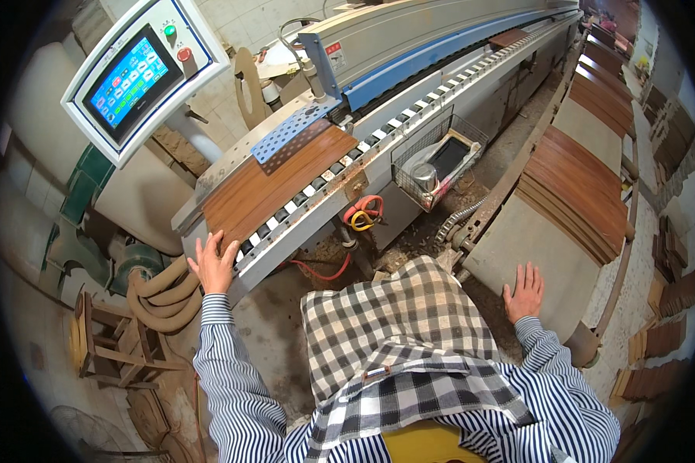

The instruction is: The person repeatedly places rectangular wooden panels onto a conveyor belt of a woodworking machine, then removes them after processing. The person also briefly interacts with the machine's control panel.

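A brown wood-grain board [274, 185] lies on the infeed of a long machine, partly under a blue perforated plate [292, 133]. Black and white rollers [314, 185] run along its right side. At the board's near end is my left hand [213, 262], fingers spread, the fingertips at or just over its edge. My right hand [525, 292] rests flat with fingers extended on the bare near end of a grey conveyor belt [537, 251]. Beyond that hand, a leaning row of similar brown boards [575, 193] sits on the belt.
A control panel with a lit screen [133, 82] stands at the left. A wire basket [439, 158] holding a dark tray and a roll of tape hangs on the machine's side. Thick hoses [164, 301] and a wooden stool [123, 339] are at lower left. More boards [656, 339] stand at right.
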A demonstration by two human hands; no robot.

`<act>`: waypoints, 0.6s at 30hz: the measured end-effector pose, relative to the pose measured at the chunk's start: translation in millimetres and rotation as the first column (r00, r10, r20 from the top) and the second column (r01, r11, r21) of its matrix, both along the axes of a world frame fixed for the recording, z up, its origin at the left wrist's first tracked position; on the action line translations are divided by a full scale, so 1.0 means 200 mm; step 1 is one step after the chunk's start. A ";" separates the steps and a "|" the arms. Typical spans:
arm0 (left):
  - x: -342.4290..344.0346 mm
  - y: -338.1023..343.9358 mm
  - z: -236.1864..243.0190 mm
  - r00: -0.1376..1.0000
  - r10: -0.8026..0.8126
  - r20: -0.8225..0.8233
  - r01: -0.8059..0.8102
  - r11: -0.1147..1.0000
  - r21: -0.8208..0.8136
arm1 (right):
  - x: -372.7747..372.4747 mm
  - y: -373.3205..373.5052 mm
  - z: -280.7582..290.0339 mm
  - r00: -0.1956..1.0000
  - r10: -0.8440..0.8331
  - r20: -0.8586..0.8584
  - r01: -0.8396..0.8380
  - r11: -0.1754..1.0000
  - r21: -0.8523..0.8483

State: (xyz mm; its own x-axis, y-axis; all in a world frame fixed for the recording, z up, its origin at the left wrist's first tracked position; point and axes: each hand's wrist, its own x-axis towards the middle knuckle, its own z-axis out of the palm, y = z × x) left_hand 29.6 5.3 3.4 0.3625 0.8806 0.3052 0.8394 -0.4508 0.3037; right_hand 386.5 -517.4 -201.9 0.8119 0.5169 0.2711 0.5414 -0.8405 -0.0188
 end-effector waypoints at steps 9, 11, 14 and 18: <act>0.04 0.01 -0.01 1.000 -0.011 0.008 0.011 1.000 0.023 | -0.01 0.00 0.00 1.000 -0.003 0.005 0.003 1.000 0.017; 0.04 0.01 -0.02 1.000 -0.012 0.015 0.011 0.999 0.030 | -0.01 0.01 -0.01 1.000 -0.001 0.008 0.001 1.000 0.025; 0.08 0.00 -0.02 1.000 -0.017 0.022 0.016 0.999 0.042 | -0.01 0.01 0.00 1.000 -0.002 0.006 0.002 1.000 0.030; 0.17 -0.01 -0.03 0.999 -0.027 0.020 0.026 0.999 0.038 | 0.00 0.01 -0.02 1.000 0.003 0.025 -0.004 0.999 0.036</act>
